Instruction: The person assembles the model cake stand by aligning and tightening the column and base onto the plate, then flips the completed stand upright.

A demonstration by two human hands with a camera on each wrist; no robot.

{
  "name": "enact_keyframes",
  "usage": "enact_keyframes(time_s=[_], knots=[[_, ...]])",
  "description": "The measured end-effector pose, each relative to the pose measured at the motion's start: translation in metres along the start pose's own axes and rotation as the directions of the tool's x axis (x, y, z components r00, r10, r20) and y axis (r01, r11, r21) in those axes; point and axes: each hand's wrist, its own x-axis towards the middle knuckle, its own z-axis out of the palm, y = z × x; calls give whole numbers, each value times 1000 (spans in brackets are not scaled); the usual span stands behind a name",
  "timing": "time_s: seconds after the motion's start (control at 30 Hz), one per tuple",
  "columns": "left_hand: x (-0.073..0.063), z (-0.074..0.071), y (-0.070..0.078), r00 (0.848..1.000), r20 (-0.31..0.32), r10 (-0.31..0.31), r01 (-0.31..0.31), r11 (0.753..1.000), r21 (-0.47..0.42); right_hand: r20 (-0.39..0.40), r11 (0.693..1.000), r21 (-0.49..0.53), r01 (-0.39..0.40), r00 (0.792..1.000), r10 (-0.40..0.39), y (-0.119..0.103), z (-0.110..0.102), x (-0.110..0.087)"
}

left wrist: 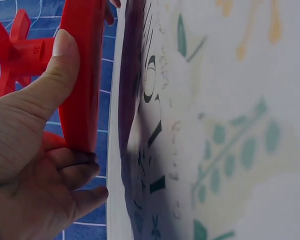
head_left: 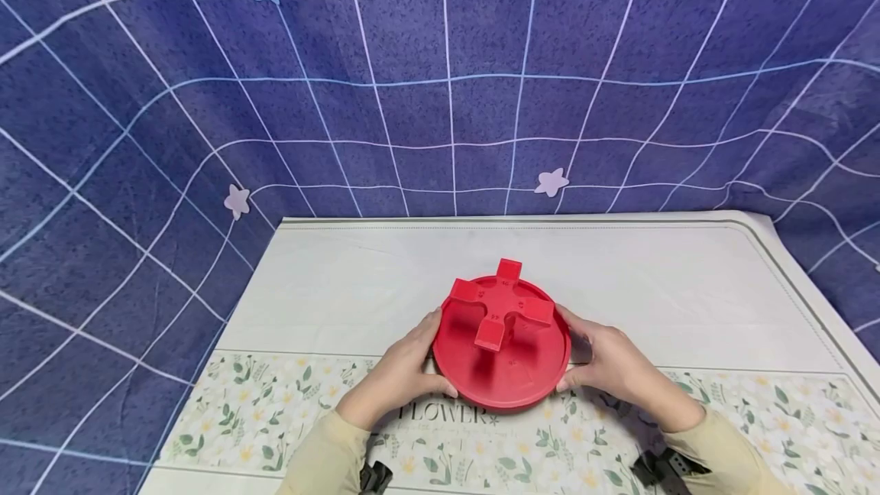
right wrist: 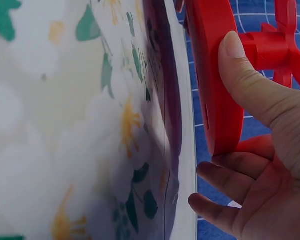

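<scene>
A round red plastic disc [head_left: 512,380] with a raised rim carries a central post topped by a four-armed cross [head_left: 500,301]. Small raised numbers mark the cross, too blurred to read fully in the head view. My left hand [head_left: 406,369] grips the disc's left edge, its thumb [left wrist: 65,67] lying against the rim. On the opposite edge my right hand [head_left: 612,357] holds it the same way, with the thumb [right wrist: 235,60] on the rim. Both wrist views show a gap between disc and table, so it is held just above the surface. The underside is hidden in the head view.
Beneath lies a table with a white cover [head_left: 357,266] and a printed floral band [head_left: 275,411] reading "FLOWER". Behind and at the sides hangs a dark blue cloth [head_left: 412,113] with a pale grid and stars. Dark wrist-camera mounts [head_left: 374,476] sit near the sleeves.
</scene>
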Motion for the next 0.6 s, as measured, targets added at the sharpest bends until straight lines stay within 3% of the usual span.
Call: enact_keyframes(time_s=[0.27, 0.37, 0.6], knots=[[-6, 0, -3, 1000, -24, -10, 8, 996, -88, -5, 999, 40, -18, 1000, 18, -5, 2, -7], [-8, -1, -3, 999, -45, -10, 3, 990, -144, 12, 988, 147, -41, 999, 39, -6, 2, -10], [-12, -6, 2, 990, -115, -78, 54, 979, -197, 12, 889, 458, -14, 1000, 9, -4, 0, -15]])
